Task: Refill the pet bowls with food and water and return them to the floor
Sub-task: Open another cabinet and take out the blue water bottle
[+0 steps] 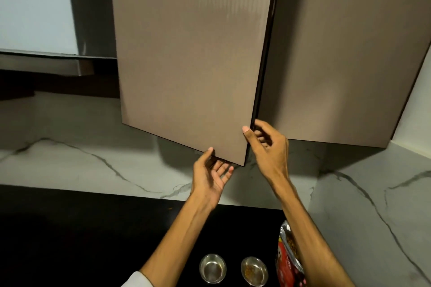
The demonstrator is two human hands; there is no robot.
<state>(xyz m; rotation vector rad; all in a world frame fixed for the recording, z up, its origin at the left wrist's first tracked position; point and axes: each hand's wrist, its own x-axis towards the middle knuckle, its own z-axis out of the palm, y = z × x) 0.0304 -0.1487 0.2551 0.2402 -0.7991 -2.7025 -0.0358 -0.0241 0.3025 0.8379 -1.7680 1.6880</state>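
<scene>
Both hands are up at the lower free corner of the cupboard door [186, 60], well above the two steel bowls [212, 267] at the near edge of the dark worktop [93, 228]. The right hand [268, 144] curls its fingers behind the door's upright edge, thumb on the front. The left hand [210, 170] has loose, spread fingers under the bottom edge. The bowl nearer the food bag [289, 263] holds some kibble; the other looks empty, and both lie straight below the hands.

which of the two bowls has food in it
The right bowl has some brown kibble at its bottom. The left bowl looks empty, with only bare metal showing.

Taupe cabinet door [186, 53], veined marble backsplash [70, 158]
</scene>
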